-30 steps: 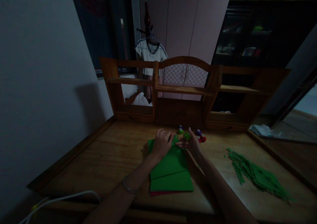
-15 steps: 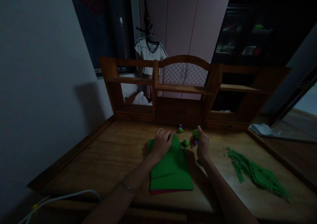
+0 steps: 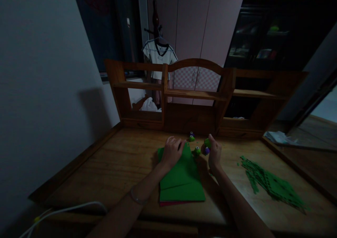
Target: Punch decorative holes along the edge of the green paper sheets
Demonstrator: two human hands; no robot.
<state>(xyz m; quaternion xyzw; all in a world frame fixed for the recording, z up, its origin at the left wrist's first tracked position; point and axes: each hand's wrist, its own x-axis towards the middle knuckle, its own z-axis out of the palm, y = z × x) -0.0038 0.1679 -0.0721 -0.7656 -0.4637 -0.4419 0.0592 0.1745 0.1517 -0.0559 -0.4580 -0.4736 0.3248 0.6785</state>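
My left hand (image 3: 172,149) lies over the far end of a stack of green sheets (image 3: 181,182), its fingers bent towards the far edge and thumb apart. A red layer (image 3: 172,203) shows below the stack. My right hand (image 3: 215,152) is closed around a small green thing (image 3: 207,143), which looks like a toy-shaped craft punch; the fingers hide part of it. A small purple piece (image 3: 206,150) with an eye shows just under it. Beside the stack sits a green eyed piece (image 3: 197,151). Farther back, another green one (image 3: 192,138) stands against a purple one (image 3: 191,133).
Green sheets and strips full of holes (image 3: 276,185) lie on the right of the wooden desk (image 3: 113,171). A wooden shelf unit (image 3: 195,94) borders the back. A white cable (image 3: 79,205) runs along the front left. A wall (image 3: 52,108) stands at the left.
My right hand has shifted very slightly with the green thing in it, and the purple piece shows more clearly. My left hand stays on the sheets.
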